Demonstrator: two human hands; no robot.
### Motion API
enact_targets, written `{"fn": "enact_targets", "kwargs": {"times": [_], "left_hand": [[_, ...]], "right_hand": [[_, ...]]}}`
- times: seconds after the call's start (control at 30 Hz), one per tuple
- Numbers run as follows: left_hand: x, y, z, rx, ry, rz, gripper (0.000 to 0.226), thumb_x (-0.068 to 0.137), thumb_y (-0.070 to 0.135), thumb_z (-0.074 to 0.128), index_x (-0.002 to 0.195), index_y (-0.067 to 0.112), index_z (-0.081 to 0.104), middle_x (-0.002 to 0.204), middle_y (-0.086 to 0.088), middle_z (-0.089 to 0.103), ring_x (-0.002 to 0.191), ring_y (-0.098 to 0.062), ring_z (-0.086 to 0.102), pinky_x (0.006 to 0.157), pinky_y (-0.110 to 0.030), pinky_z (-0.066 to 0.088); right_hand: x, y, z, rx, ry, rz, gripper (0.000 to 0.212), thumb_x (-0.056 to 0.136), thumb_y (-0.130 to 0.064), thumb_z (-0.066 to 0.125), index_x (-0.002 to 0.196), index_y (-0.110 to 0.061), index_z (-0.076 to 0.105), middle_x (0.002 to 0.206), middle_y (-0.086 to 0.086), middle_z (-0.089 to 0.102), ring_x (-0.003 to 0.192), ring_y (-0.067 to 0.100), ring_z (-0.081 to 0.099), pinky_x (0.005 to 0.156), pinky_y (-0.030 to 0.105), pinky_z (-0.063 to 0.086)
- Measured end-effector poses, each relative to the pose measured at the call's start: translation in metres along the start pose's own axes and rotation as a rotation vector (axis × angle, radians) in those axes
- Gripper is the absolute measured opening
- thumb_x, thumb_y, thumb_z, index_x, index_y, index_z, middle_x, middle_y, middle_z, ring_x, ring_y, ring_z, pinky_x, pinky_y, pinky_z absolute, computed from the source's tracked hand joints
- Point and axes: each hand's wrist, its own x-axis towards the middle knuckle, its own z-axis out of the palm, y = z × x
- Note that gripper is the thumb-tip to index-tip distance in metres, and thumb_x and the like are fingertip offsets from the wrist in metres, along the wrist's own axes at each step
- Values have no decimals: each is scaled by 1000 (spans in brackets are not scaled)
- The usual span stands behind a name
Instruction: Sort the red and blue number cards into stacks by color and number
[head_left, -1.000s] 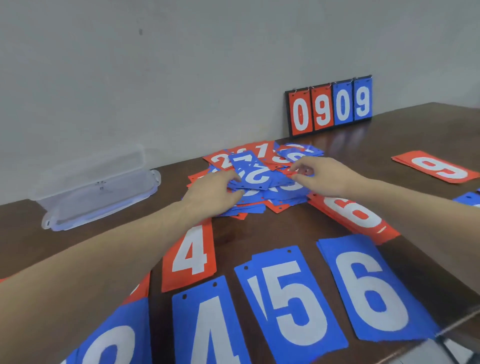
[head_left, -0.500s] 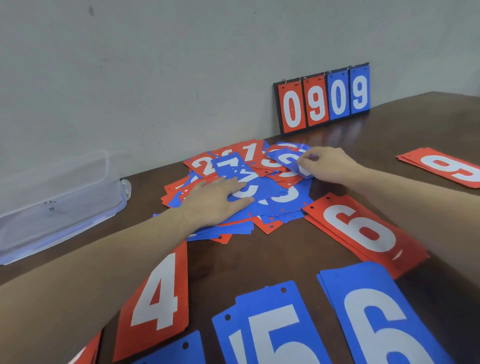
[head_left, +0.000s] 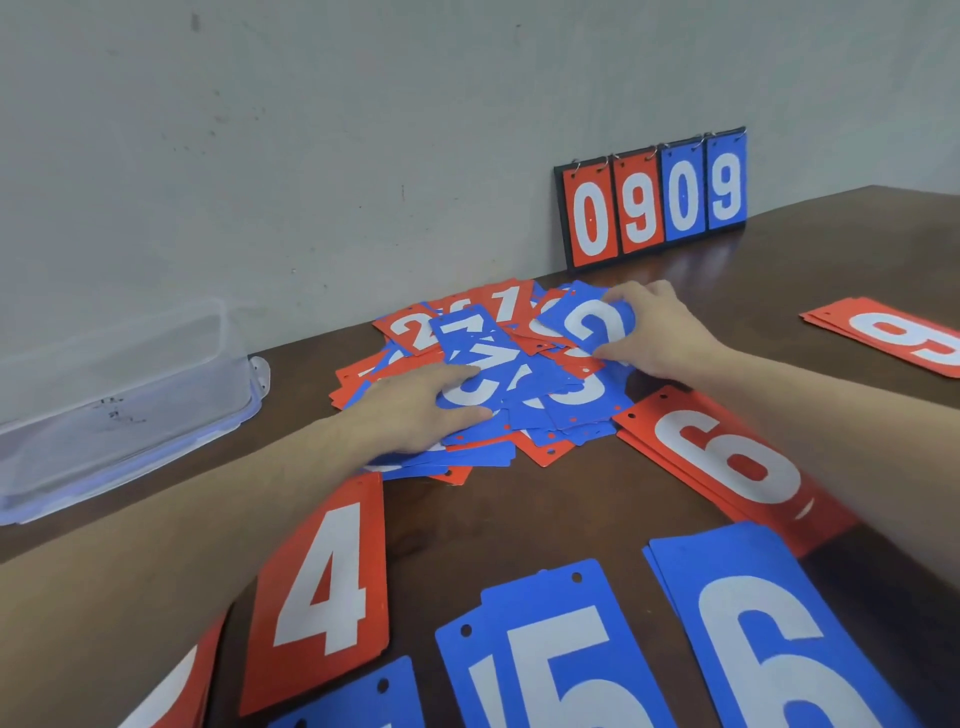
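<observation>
Against the wall, on the brown table (head_left: 467, 519), the right hand (head_left: 657, 332) pinches a blue card (head_left: 589, 319) atop the mixed pile (head_left: 483, 384), its long axis pointing leftward from the fingers, while the left hand (head_left: 415, 410) presses flat, fingers straight.

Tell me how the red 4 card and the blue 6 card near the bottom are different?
The red 4 card is red, while the blue 6 card is blue. The red card shows a 4; the blue one shows a 6. The 4 lies left of the 6. Both lie flat on the table with white numbers.
</observation>
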Motion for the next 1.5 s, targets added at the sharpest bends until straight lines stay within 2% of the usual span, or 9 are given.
{"fn": "enact_targets", "kwargs": {"times": [0.23,0.4,0.6,0.7,0.83,1.0,1.1,1.23,1.5], "left_hand": [[-3,2,-5,-118,48,-24,77,90,49,67,155,39,26,160,4,30,146,-19,29,117,-32,26],[-9,4,-1,-249,189,34,73,88,24,76,149,35,39,133,5,31,127,-14,40,97,-13,29],[-32,3,-10,-477,344,-10,67,86,-1,67,143,29,47,133,10,50,115,-6,51,77,-3,35],[-52,-1,-21,-656,410,-37,69,85,2,69,140,35,43,108,11,63,75,3,61,58,-7,43],[-77,-12,-31,-874,458,-131,50,84,3,75,116,31,49,100,-4,72,77,-19,73,72,-40,60],[-104,-27,-39,-1025,491,-172,18,88,6,72,89,15,57,80,-3,69,50,-7,58,53,-20,50],[-123,-39,-43,-1105,493,-195,8,92,13,70,97,15,63,79,0,71,54,-6,57,53,-21,42],[-154,-57,-44,-1140,469,-217,10,96,23,65,104,21,71,100,-2,74,83,-16,64,74,-30,50],[-216,-82,-54,-1199,447,-255,18,105,29,50,107,26,67,92,4,76,73,-13,72,59,-28,56]], "right_hand": [[-12,2,-7,174,107,-51,74,90,-3,66,150,-27,29,142,5,47,116,24,59,60,20,47],[-28,-5,-18,317,130,-39,41,97,-10,60,135,-21,50,130,-2,59,116,18,59,72,24,50],[-50,-20,-29,536,83,7,17,98,-22,62,116,-20,61,110,-4,68,87,3,67,59,18,51],[-62,-30,-34,562,119,-22,16,98,-17,60,113,-19,64,108,-7,68,87,1,64,63,18,48],[-77,-45,-40,604,103,-23,13,94,-13,60,105,-21,64,108,-5,68,96,13,65,75,25,49],[-100,-70,-34,581,-10,11,31,92,-11,65,116,-15,46,108,2,65,98,24,69,78,42,59],[-115,-86,-30,614,-82,-30,60,91,-1,65,134,-25,30,109,1,67,104,27,69,84,47,60],[-131,-108,-25,593,-121,-97,93,88,5,65,151,-39,12,111,5,70,102,26,69,86,51,59],[-154,-151,-14,662,-116,-127,58,94,-3,56,131,-44,36,95,-4,72,79,13,72,64,38,61]]}}
